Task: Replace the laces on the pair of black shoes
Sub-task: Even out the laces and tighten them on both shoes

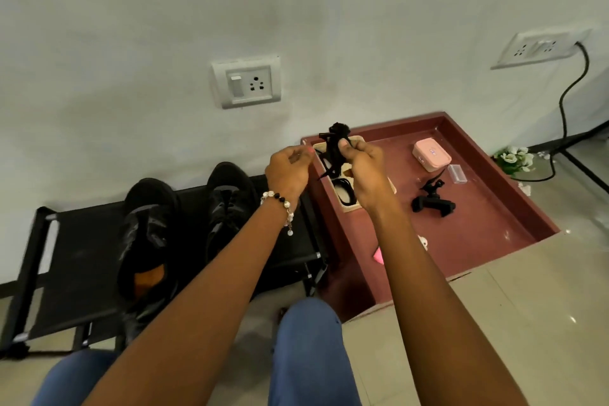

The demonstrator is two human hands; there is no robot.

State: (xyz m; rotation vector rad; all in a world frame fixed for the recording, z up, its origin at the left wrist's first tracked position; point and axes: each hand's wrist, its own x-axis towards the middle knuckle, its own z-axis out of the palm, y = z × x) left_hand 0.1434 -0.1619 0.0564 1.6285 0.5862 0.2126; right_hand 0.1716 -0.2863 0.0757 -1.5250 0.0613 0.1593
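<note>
Right hand [362, 161] pinching bundled black lace [336, 148], held upright above tray [494, 208]. Left hand [288, 168] just beside, fingers curled, seemingly empty. Black shoes [184, 224] down left, nearer left hand, toes toward far wall.

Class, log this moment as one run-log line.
right hand: pinches bundled black lace | left hand: fingers curled beside it | black shoes: on black rack
</note>
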